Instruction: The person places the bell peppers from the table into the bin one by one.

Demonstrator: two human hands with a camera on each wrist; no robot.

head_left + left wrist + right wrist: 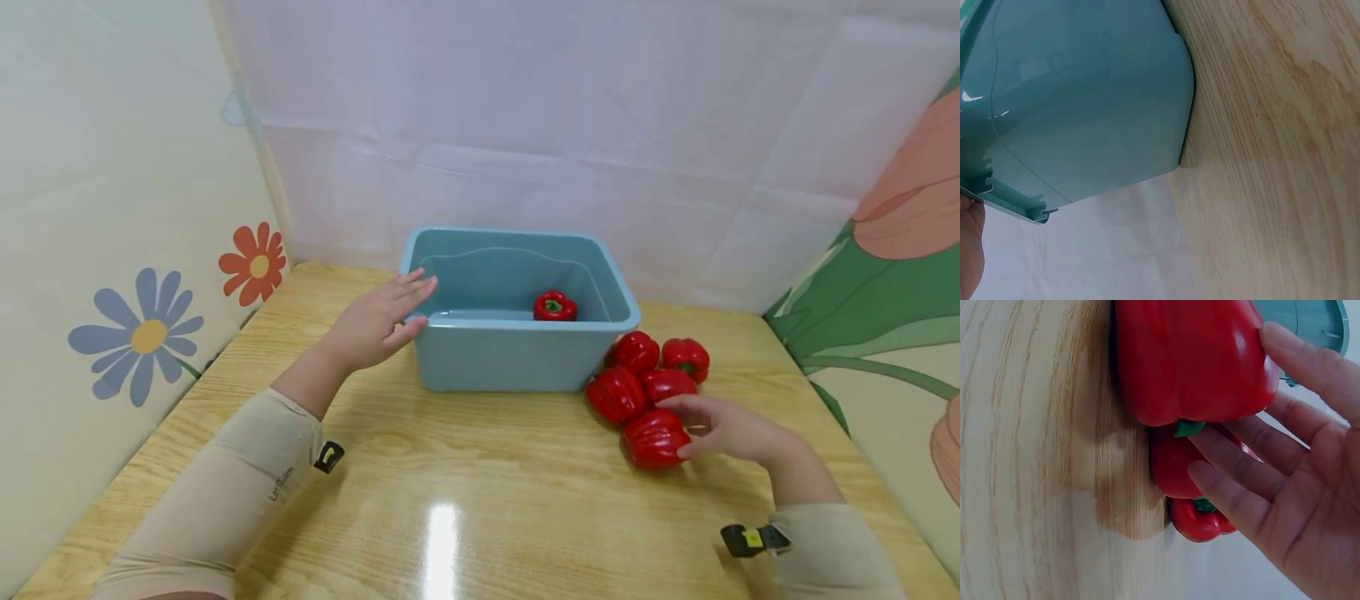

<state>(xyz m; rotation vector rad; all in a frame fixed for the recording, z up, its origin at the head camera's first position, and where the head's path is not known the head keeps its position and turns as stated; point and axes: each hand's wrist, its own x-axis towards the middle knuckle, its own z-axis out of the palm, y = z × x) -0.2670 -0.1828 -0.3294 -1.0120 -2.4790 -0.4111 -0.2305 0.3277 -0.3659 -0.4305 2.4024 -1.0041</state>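
Note:
My left hand (372, 323) rests at the left rim of a blue-green plastic bin (517, 360), fingers extended. In the left wrist view the bin's side wall (1097, 119) fills much of the picture. My right hand (733, 430) is at the nearest red bell pepper (651, 440), on the table right of the bin. The right wrist view shows the thumb at the side of that bell pepper (1194, 359), with the other fingers loosely stretched by its stem end. Several more red bell peppers (615, 395) cluster behind it. One red bell pepper (555, 308) lies inside the bin.
The wooden table (420, 467) runs back to a white sheet (525, 108). Flower-printed panels stand on both sides, with a blue flower (150, 336) on the left one. The peppers crowd the bin's front right corner.

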